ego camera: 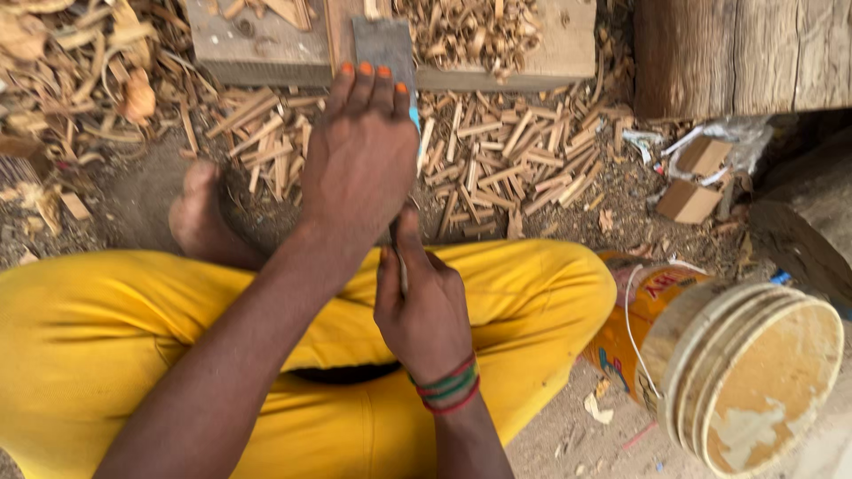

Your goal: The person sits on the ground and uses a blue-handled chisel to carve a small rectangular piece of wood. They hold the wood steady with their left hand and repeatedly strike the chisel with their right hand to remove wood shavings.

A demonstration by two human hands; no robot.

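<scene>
My left hand (359, 160), nails painted orange, lies over a flat grey metal blade (383, 44) and grips it, fingertips on the blade's face. A bit of light blue shows at the hand's right edge. Just below it, my right hand (422, 306), with red and green bands at the wrist, pinches a thin stick (401, 266) that points up under the left hand. Both hands are above my lap in yellow trousers (106, 328). The stick's upper end is hidden by the left hand.
A wooden block (541, 53) with shavings on it lies ahead. Several split sticks (515, 151) and curls litter the dirt. My bare foot (197, 213) rests at the left. An orange tin (643, 297), stacked round wooden frames (754, 377), cardboard scraps (688, 200) and a log (737, 53) stand at the right.
</scene>
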